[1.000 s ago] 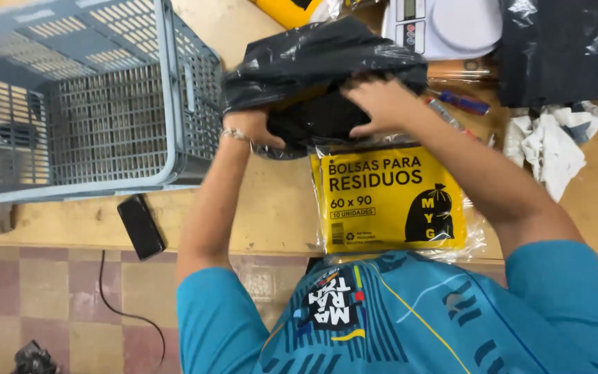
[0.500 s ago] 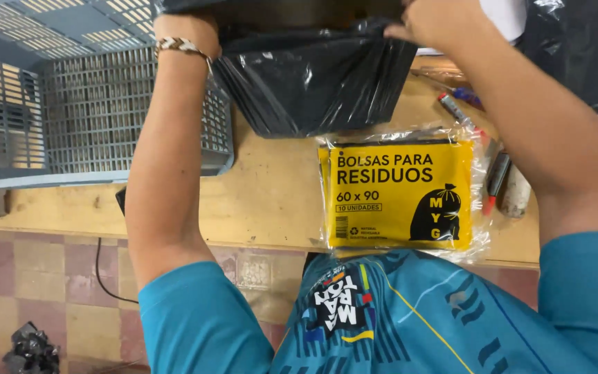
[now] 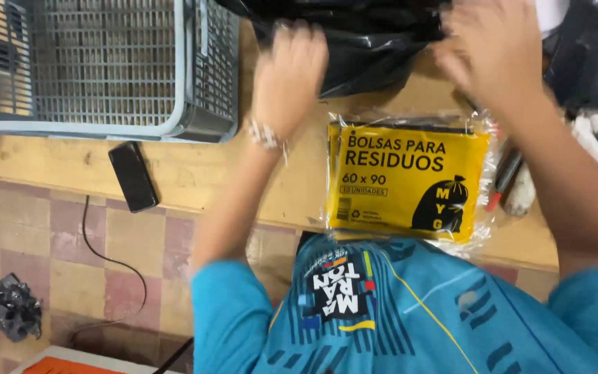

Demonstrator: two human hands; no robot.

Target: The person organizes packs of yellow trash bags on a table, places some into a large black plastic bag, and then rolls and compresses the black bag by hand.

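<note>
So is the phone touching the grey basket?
Apart. In the head view, the black phone lies flat on the wooden table, with a strip of bare wood between its top end and the basket rim.

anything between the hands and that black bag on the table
Nothing visible does. The left hand and the right hand both rest right on the black bag, above the yellow pack. The grey basket stands off to the left side.
</note>
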